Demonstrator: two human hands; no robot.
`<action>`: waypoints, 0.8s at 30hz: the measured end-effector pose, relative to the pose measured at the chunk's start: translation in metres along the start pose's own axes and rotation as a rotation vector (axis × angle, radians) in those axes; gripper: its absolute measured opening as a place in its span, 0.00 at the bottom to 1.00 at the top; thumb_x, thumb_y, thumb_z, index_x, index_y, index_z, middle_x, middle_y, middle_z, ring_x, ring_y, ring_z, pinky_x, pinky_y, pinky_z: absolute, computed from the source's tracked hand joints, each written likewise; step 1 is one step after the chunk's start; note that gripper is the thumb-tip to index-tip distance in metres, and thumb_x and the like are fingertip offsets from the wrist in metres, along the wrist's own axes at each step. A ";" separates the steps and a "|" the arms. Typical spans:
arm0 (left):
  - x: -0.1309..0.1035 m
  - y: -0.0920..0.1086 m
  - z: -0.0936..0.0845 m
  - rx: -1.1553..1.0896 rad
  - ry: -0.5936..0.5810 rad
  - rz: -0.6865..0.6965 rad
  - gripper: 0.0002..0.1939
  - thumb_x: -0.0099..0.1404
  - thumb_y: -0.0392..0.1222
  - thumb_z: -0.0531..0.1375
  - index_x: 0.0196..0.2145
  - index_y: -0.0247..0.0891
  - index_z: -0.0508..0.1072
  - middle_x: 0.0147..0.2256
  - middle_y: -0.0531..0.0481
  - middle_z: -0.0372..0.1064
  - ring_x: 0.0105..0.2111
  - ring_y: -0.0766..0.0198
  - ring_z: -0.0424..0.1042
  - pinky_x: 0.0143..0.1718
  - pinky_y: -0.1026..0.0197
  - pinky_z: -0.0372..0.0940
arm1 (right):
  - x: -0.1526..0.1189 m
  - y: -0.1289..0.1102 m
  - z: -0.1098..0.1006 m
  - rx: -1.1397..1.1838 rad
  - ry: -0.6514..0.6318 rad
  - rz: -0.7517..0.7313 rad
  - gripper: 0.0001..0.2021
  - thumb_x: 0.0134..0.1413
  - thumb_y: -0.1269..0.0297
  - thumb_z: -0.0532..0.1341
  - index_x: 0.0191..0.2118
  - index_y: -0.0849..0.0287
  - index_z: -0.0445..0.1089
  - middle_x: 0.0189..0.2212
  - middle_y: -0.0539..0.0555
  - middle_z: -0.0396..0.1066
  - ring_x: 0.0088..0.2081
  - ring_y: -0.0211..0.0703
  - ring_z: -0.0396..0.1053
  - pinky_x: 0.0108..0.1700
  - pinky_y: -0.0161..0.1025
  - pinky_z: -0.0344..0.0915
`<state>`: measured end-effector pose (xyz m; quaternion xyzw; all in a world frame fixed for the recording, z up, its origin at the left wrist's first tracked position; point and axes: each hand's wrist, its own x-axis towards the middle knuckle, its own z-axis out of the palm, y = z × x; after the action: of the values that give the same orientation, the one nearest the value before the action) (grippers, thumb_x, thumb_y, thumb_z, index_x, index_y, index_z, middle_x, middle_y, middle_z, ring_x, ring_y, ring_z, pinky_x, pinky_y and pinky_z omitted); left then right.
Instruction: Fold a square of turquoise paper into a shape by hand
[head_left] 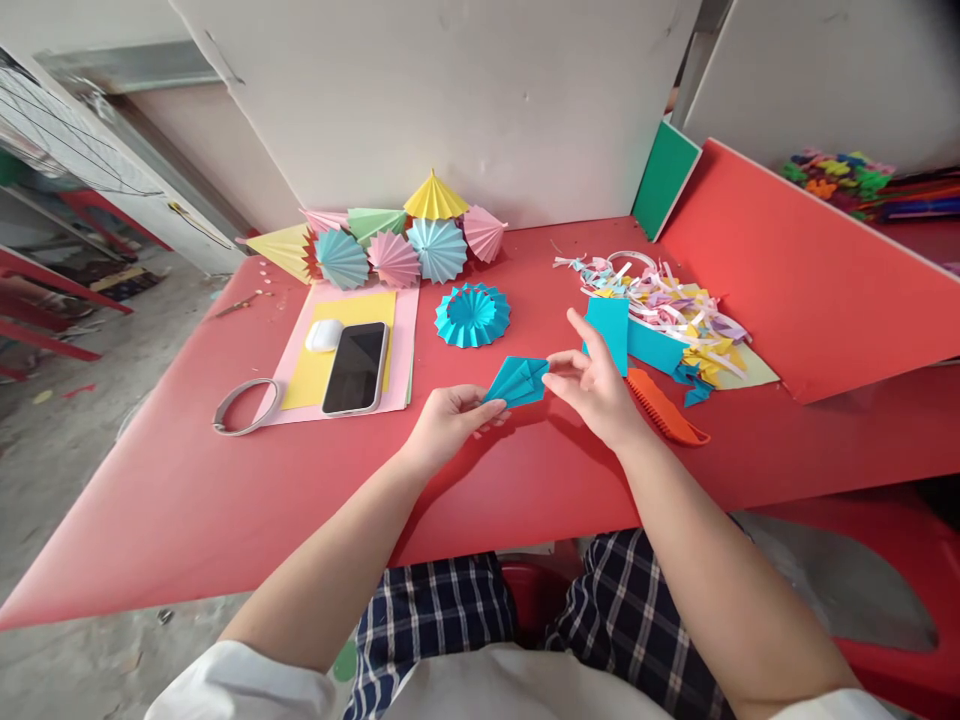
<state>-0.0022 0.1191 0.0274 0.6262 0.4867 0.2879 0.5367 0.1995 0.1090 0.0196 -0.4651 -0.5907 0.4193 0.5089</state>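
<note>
A small folded piece of blue paper [519,380] is held between my two hands above the red table. My left hand [455,420] pinches its left corner with thumb and fingers. At its right edge, my right hand [592,385] grips it with thumb and a finger, while the index finger points up and away. Just behind lies a pleated blue paper ring [472,315]. To the right of my right hand are a flat blue paper piece [609,330] and an orange comb-like tool [666,408].
Pleated paper umbrellas [439,250] line the back. At left, a phone [356,368] and white case [324,335] lie on pink and yellow sheets beside a band [246,406]. Paper scraps [660,300] and a leaning red board [810,270] occupy the right.
</note>
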 end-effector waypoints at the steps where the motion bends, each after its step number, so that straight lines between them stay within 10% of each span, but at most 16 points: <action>1: 0.000 -0.001 0.000 0.028 0.007 0.009 0.15 0.58 0.51 0.59 0.29 0.35 0.76 0.27 0.48 0.73 0.26 0.64 0.69 0.29 0.62 0.63 | 0.000 0.000 0.001 0.003 -0.012 -0.003 0.38 0.51 0.63 0.61 0.64 0.44 0.39 0.39 0.52 0.69 0.41 0.42 0.68 0.46 0.45 0.67; 8: -0.003 -0.002 0.005 0.230 -0.009 0.079 0.16 0.58 0.52 0.58 0.29 0.37 0.76 0.24 0.51 0.71 0.26 0.64 0.68 0.28 0.63 0.61 | -0.008 -0.009 0.012 -0.159 -0.112 0.004 0.39 0.50 0.68 0.60 0.64 0.43 0.39 0.32 0.48 0.69 0.34 0.39 0.67 0.43 0.44 0.68; 15: -0.003 -0.006 0.007 0.341 0.010 0.128 0.17 0.60 0.53 0.56 0.32 0.39 0.77 0.26 0.52 0.72 0.26 0.63 0.68 0.27 0.63 0.60 | -0.005 -0.002 0.011 -0.362 -0.065 -0.222 0.36 0.50 0.70 0.60 0.62 0.43 0.46 0.44 0.51 0.68 0.51 0.45 0.61 0.56 0.51 0.58; 24: -0.004 -0.007 0.009 0.473 0.029 0.236 0.18 0.63 0.50 0.51 0.34 0.38 0.77 0.23 0.53 0.69 0.23 0.68 0.62 0.25 0.66 0.56 | -0.007 0.001 0.020 -0.514 -0.097 -0.306 0.36 0.50 0.73 0.57 0.62 0.41 0.45 0.31 0.46 0.70 0.40 0.43 0.66 0.61 0.57 0.45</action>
<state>0.0026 0.1111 0.0192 0.7824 0.4717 0.2358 0.3312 0.1803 0.1024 0.0142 -0.4634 -0.7644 0.1963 0.4029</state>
